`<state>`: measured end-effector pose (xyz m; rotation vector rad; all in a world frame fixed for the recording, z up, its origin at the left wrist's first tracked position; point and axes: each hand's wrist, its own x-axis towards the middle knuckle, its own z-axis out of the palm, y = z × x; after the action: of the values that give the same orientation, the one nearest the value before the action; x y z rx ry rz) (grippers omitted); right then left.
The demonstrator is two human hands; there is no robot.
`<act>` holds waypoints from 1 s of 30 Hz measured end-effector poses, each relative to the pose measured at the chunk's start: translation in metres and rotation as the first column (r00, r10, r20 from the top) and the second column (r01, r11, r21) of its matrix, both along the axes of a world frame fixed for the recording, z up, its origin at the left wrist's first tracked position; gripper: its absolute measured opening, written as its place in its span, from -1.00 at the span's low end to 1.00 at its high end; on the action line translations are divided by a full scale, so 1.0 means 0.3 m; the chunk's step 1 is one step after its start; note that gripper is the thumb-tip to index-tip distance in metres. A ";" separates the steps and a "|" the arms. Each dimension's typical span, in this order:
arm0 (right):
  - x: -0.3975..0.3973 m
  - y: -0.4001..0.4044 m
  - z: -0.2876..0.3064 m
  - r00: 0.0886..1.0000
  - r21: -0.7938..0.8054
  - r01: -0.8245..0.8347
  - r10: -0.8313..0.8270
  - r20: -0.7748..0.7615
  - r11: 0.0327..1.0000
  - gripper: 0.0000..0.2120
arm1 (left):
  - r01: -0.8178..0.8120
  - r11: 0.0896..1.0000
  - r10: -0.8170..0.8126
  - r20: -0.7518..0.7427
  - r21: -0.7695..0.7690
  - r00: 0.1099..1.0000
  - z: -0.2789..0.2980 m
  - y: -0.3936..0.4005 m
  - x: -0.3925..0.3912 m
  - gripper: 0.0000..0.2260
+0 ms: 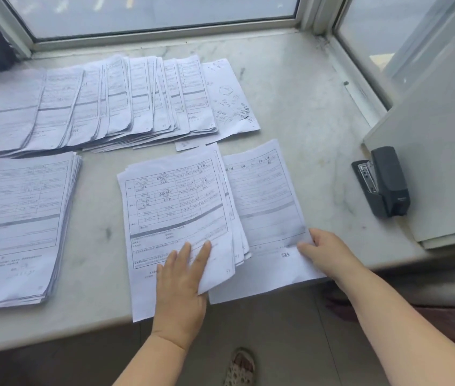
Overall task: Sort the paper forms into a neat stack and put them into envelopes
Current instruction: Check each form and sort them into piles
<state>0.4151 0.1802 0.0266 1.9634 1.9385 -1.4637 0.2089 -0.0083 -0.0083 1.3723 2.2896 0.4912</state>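
We press our left hand flat on a small stack of printed forms near the middle of the pale marble tabletop, fingers straight and spread over the near part of the top sheet, while the near right corner of that sheet curls up beside the hand. Our right hand lies on the right edge of a single form just right of that stack and partly under it; its fingers point left and lie nearly straight along the paper, and we cannot tell whether the thumb is tucked under the sheet. Both these papers hang a little over the near edge of the tabletop. The forms carry ruled tables with handwritten entries, but the writing is too small and blurred for us to read. At the near left sits a thicker stack of forms, fairly square. Along the far side a long fanned row of forms overlaps from left to right, ending at a sheet of handwritten notes and sketches, also unreadable. A small paper slip lies between that row and our stack. A dark grey stapler stands at the right, well apart from the papers, beside a white panel; a tiny label on it cannot be read. Beyond the tabletop runs a window frame.
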 end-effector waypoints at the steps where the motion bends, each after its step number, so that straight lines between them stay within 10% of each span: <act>1: 0.000 -0.001 0.002 1.000 -0.008 -0.010 0.010 0.001 1.000 -0.86 | 0.051 0.998 -0.053 -0.042 -0.047 0.998 0.000 0.000 -0.003 -0.26; 5: -0.022 -0.003 0.021 0.943 0.013 -0.218 0.207 0.262 0.976 -0.71 | 0.202 0.937 -0.261 -0.186 -0.284 0.947 0.004 0.000 0.000 -0.30; 8: -0.059 -0.018 0.075 0.837 0.325 -0.311 0.096 0.538 0.893 -0.58 | 0.205 0.917 -0.269 -0.150 -0.343 0.952 0.058 0.023 0.001 -0.32; 11: -0.152 -0.059 0.127 0.963 0.454 -0.178 0.059 0.263 0.873 -0.79 | 0.225 0.967 -0.222 0.037 -0.123 0.974 0.076 -0.011 -0.082 -0.43; 16: -0.455 -0.229 0.144 0.969 0.195 -0.187 0.214 -0.127 0.963 -0.91 | 0.157 0.961 -0.174 0.060 0.226 0.983 0.082 -0.154 -0.332 -0.72; 30: -1.133 -0.690 0.009 0.953 -0.177 -0.099 0.042 -0.302 0.979 -0.84 | 0.061 0.998 -0.061 0.007 0.030 0.998 0.007 -0.535 -0.988 -0.57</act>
<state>0.0752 -0.0268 0.0294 1.6563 1.8613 -1.9372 -0.0876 -0.1688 -0.0063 1.4472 2.2353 0.5122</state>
